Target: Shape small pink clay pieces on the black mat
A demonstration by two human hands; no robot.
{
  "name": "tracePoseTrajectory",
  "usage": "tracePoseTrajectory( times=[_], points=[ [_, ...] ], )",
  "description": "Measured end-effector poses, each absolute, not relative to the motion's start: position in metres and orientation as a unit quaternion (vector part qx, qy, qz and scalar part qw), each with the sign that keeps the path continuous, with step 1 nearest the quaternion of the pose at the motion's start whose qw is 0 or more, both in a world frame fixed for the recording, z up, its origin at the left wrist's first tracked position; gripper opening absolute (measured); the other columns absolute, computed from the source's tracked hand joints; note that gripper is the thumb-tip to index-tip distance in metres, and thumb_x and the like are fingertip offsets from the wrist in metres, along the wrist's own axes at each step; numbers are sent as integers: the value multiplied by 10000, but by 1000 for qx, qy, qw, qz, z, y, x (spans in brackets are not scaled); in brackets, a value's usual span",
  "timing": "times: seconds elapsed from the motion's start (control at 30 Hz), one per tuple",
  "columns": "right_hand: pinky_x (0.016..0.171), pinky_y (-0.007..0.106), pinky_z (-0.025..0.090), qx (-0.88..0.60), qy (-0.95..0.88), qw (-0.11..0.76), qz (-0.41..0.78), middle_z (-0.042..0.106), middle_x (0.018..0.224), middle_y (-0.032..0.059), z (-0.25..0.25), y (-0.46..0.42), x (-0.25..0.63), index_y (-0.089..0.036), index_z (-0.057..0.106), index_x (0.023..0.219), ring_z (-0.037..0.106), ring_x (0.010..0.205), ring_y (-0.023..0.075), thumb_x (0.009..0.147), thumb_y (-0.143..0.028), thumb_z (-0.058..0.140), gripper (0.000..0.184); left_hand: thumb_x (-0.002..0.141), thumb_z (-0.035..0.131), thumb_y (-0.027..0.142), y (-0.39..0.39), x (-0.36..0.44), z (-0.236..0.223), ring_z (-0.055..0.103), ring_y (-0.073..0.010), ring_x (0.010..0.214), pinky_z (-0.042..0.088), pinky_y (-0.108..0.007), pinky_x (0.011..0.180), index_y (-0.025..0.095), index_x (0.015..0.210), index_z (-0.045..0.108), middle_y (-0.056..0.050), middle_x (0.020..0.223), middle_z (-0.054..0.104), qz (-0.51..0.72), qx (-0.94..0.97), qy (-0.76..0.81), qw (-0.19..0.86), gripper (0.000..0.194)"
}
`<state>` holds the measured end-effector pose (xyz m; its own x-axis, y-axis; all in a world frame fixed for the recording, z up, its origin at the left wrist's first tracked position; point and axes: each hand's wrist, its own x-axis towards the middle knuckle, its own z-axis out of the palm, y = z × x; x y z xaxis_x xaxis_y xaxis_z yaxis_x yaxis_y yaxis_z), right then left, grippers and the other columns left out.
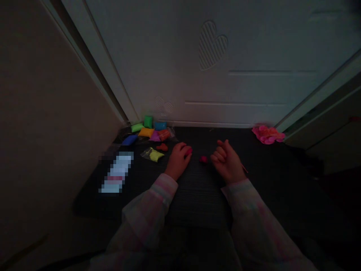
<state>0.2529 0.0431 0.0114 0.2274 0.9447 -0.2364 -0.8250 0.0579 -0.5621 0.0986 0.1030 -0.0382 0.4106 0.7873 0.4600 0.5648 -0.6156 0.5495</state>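
Note:
The scene is very dark. My left hand (178, 158) rests on a dark ribbed mat (194, 188), fingers curled over a pink lump of clay (188, 151). My right hand (227, 161) lies to its right with fingers curled, and a thin reddish stick (244, 169) pokes out behind it. Between the hands a small pink clay piece (203, 159) sits on the mat, just left of my right fingers.
Several coloured clay packets (148, 131) lie at the back left by the white door (225, 56). A yellow packet (154, 154) and a red clay bit (162, 147) lie left of my left hand. Pink flat pieces (267, 134) sit back right. A wall is left.

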Motion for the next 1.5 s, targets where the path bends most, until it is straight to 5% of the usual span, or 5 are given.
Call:
tracePoseTrajectory(
  times=[0.27,0.57,1.03,1.27,1.5],
  points=[
    [329,137,254,-320,-75,716,616,225,295,-127,12,43,252,-126,541,727,193,260,21,881,-201,291,303,744,537,186,103,99,-40,491,-192,1007,417,-351,912,163,996,556,-82,1041,503,347,832,407,150,254],
    [353,87,316,-317,-71,731,600,528,630,-38,16,43,249,-148,509,867,293,352,-13,755,18,342,261,742,539,185,103,100,-39,486,-189,1005,405,-336,919,141,1012,548,-89,1038,504,357,821,417,157,273],
    [290,126,195,-276,-82,699,654,265,393,-110,19,40,251,-132,521,712,199,278,15,903,-306,237,384,744,533,183,106,105,-40,470,-198,1036,400,-348,924,163,1016,529,-87,1062,468,356,823,417,151,273],
    [329,138,278,-300,-86,703,640,192,316,-123,11,42,252,-142,508,626,198,262,26,887,-298,273,385,732,534,172,104,104,-39,458,-209,1033,396,-359,921,167,1012,524,-86,1056,457,330,830,427,138,281],
    [316,74,347,-328,-99,705,621,501,480,-76,12,42,247,-156,550,784,329,297,-9,852,-131,354,209,732,527,193,101,101,-38,444,-221,1041,393,-376,917,146,1079,488,-99,1059,480,333,828,430,135,352]
  ],
)
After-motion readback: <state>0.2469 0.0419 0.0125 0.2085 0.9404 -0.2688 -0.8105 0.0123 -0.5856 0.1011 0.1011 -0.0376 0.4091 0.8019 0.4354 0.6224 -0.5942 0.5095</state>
